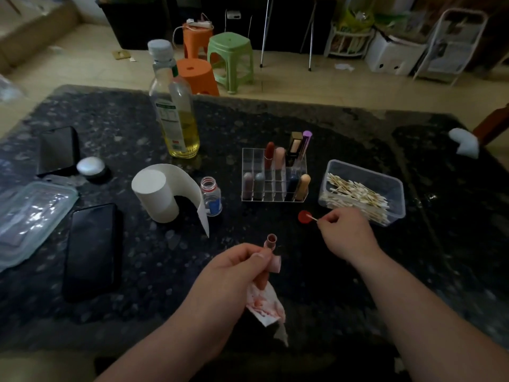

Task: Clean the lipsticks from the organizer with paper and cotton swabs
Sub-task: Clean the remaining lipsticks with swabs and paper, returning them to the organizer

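Hands by the near counter (275, 125) edge.
Left hand (234, 268) fingers curl round lipstick (271, 241) and paper (264, 304); right hand (347, 232) fingers pinch a swab (314, 218).

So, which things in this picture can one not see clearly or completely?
- Head view: the lipstick is half hidden by the left hand and the stained paper.
- Head view: most of the cotton swab is hidden inside the right hand.
- Head view: the label of the oil bottle is too blurred to read.
- Head view: the plastic lid is cut off by the left edge.
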`<action>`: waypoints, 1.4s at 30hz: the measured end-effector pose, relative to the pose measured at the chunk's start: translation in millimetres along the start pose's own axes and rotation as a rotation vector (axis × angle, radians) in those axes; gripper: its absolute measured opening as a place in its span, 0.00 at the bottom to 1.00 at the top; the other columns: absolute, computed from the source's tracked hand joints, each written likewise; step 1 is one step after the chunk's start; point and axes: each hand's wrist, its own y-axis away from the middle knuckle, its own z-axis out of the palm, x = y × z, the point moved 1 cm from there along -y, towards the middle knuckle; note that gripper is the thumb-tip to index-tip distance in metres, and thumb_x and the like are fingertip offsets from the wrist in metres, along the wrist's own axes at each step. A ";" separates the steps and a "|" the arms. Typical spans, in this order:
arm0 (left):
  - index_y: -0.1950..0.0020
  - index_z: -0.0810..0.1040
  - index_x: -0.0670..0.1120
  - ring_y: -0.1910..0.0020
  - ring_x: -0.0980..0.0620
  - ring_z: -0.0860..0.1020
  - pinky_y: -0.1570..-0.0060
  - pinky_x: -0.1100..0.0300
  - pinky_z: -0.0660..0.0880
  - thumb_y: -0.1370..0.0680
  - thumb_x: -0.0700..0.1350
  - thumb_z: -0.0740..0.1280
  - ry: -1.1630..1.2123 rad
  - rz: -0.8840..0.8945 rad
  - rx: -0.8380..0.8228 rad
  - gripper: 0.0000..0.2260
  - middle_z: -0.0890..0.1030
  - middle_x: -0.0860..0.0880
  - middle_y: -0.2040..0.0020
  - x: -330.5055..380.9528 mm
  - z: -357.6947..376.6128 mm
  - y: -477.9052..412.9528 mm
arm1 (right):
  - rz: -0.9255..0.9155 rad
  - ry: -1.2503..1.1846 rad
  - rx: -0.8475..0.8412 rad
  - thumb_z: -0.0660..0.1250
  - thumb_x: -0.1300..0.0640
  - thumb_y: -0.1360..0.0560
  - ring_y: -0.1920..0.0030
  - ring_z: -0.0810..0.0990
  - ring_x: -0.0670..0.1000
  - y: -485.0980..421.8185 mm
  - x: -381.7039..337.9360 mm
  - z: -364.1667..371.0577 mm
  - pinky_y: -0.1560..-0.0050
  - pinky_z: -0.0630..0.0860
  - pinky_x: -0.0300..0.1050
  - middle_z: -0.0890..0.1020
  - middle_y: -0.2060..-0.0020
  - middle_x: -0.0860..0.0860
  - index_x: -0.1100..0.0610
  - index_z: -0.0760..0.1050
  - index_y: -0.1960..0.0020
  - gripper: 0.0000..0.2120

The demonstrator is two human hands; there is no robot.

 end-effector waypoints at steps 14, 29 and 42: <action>0.56 0.87 0.49 0.59 0.52 0.78 0.58 0.56 0.75 0.33 0.51 0.73 0.004 0.027 -0.034 0.10 0.84 0.49 0.58 1.4 0.3 5.1 | -0.019 -0.083 0.062 0.69 0.58 0.22 0.61 0.80 0.48 -5.9 3.9 4.7 0.65 0.70 0.41 0.81 0.65 0.48 0.53 0.82 0.59 0.07; 0.57 0.87 0.45 0.63 0.50 0.77 0.58 0.54 0.74 0.34 0.48 0.73 0.117 -0.057 -0.035 0.10 0.82 0.45 0.60 4.3 -4.2 3.5 | -0.001 0.000 -0.026 0.69 0.56 0.21 0.64 0.80 0.50 -2.3 -1.7 4.9 0.65 0.73 0.42 0.83 0.65 0.52 0.53 0.81 0.63 0.12; 0.51 0.83 0.38 0.65 0.50 0.72 0.53 0.54 0.72 0.26 0.47 0.72 0.496 -0.216 -0.036 0.12 0.74 0.47 0.66 7.4 0.5 -2.1 | -0.024 -0.072 0.008 0.68 0.53 0.20 0.68 0.76 0.50 0.8 2.3 -1.7 0.69 0.66 0.42 0.80 0.68 0.54 0.57 0.82 0.61 0.13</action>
